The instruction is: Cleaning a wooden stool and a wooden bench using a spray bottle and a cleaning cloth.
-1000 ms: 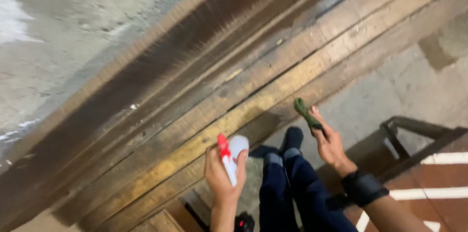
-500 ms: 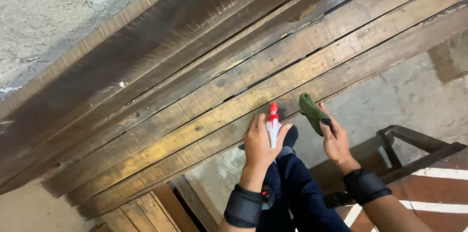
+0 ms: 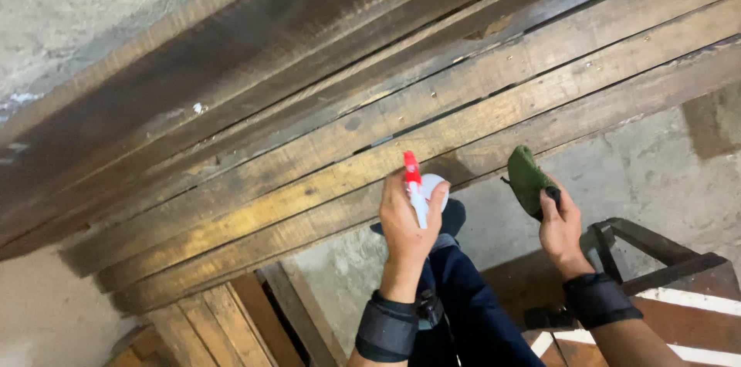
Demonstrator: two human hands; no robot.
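I'm looking at dark wooden planks slanting across the scene, concrete floor to the right. Near centre, my left hand is wrapped tight around a white spray bottle with a red nozzle. Just right, my right hand pinches a green cloth beside the nearest plank's edge.

My left hand grips a white spray bottle with a red nozzle, low in the middle of the frame. My right hand, lower right, pinches a green cloth against the edge of the wooden planks, which slant across the frame.
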